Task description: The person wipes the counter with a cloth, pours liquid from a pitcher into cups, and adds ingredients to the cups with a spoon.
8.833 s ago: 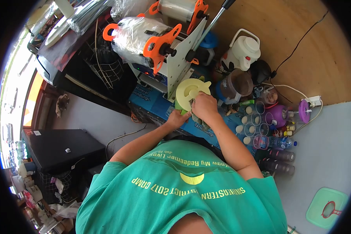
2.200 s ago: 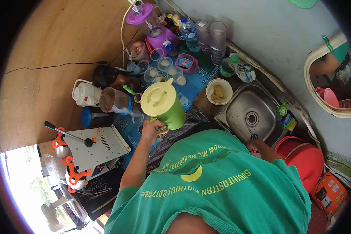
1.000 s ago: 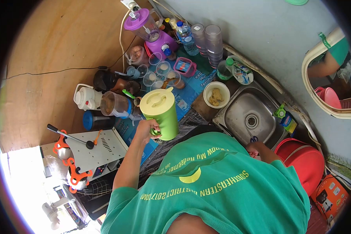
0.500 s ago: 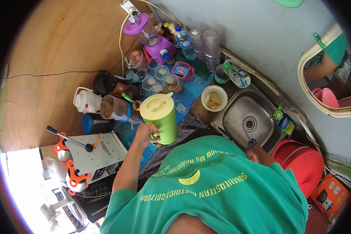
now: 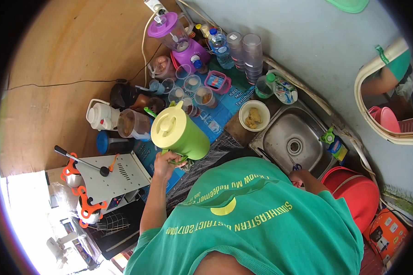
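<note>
My left hand is wrapped round the handle of a green pitcher with a pale yellow lid. The pitcher is held up over the front of the blue-covered table, tilted toward the cups. Behind it stand clear plastic cups, some with pale or brown contents. My right hand is low at the near edge of the metal sink, partly hidden by the shirt. Its fingers look curled near scissors; whether it holds anything is hidden.
A purple blender, a water bottle and stacked cups line the back. A white bowl sits left of the sink. A sealing machine is at the left, red basins at the right.
The pitcher was more upright half a second ago; its top has since swung left and up, and it leans more. My left hand still grips its handle and has moved slightly left.
</note>
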The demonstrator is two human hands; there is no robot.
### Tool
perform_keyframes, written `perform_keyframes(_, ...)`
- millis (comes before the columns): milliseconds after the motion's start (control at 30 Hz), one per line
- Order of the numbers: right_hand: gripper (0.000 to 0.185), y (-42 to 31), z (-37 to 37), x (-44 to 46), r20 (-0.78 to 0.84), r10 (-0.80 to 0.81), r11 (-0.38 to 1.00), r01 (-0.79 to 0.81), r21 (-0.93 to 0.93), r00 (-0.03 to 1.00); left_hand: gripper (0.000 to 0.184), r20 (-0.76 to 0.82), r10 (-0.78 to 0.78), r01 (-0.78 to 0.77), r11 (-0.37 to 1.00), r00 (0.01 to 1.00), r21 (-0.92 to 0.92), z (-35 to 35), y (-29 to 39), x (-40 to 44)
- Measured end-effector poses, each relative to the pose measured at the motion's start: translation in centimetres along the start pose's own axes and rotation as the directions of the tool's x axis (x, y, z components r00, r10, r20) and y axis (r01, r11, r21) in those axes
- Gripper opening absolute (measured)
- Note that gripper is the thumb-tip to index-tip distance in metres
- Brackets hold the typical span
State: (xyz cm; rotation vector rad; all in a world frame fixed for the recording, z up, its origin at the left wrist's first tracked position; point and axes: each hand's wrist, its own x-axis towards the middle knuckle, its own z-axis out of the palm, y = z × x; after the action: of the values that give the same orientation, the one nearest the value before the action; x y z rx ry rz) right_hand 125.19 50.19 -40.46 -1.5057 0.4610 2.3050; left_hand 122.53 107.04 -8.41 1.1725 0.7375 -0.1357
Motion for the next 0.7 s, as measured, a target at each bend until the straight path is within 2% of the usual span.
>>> perform_keyframes(167,0.018,-0.3,-0.7,0.0,-0.037,0.024,1.000,-0.023,0.005,0.999,0.004,-0.068,-0.042,0.042,0.999,0.997,0.003,-0.9,2.0,1.0)
perform_keyframes(233,0.018,-0.6,-0.6,-0.1,-0.057,0.018,1.000,-0.018,0.007,0.998,0.005,-0.136,-0.099,0.104,0.994,0.986,0.029,-1.3,2.9,1.7)
perform_keyframes(300,0.033,-0.8,-0.3,-0.2,-0.066,-0.001,1.000,0.001,0.001,0.998,0.007,-0.124,-0.125,0.129,0.991,0.984,0.029,-1.7,3.9,2.4)
perform_keyframes(333,0.033,-1.1,0.0,-1.0,-0.068,0.001,1.000,0.000,0.004,0.998,0.007,-0.113,-0.167,0.171,0.985,0.980,0.025,-1.8,4.4,2.8)
perform_keyframes(400,0.031,-1.6,0.7,-2.6,-0.117,-0.045,0.998,0.041,-0.038,0.992,0.008,-0.105,-0.218,0.221,0.975,0.970,0.022,-1.6,5.2,3.0)
perform_keyframes(500,0.028,-1.3,0.8,-1.4,-0.108,-0.030,0.999,0.027,-0.027,0.994,0.007,-0.125,-0.252,0.257,0.966,0.960,0.032,-2.3,5.4,3.8)
perform_keyframes(600,0.025,-1.9,2.5,-4.7,-0.138,-0.059,0.998,0.054,-0.041,0.989,0.007,-0.133,-0.277,0.285,0.957,0.952,0.051,-2.1,5.8,3.9)
perform_keyframes(633,0.025,-1.2,1.9,-3.0,-0.135,-0.059,0.998,0.054,-0.040,0.989,0.007,-0.135,-0.279,0.288,0.956,0.951,0.052,-2.1,5.9,4.0)
perform_keyframes(700,0.018,-0.7,1.0,-1.3,-0.020,-0.038,0.999,0.038,0.013,0.999,0.006,-0.154,-0.303,0.312,0.949,0.941,0.037,-2.1,6.1,4.1)
